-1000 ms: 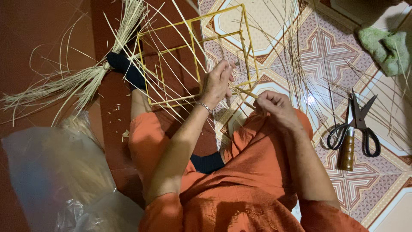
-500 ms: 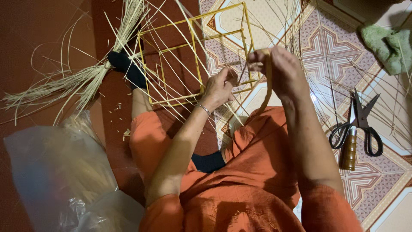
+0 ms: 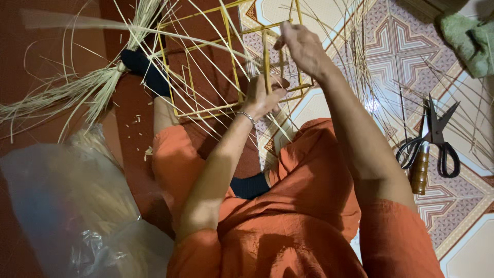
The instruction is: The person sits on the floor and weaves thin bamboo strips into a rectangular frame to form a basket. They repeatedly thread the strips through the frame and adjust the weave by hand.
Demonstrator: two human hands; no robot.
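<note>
While the yellow frame [image 3: 206,67] is steadied on the floor [image 3: 391,46], its lower bar is pinched by the left hand [image 3: 262,95]. A pale straw strand [image 3: 280,56] is pinched in the raised right hand [image 3: 303,44]. Scissors [image 3: 437,139] lie near the floor's right edge.

Both hands [image 3: 283,72] grip a yellow wire frame [image 3: 234,56] strung with straw strands [image 3: 206,31]

Dim warm light — tile glare, blurred edges

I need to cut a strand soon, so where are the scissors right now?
In the head view the scissors lie on the patterned floor tiles at the right, beside a brown wooden handle, beyond the right forearm.
</note>
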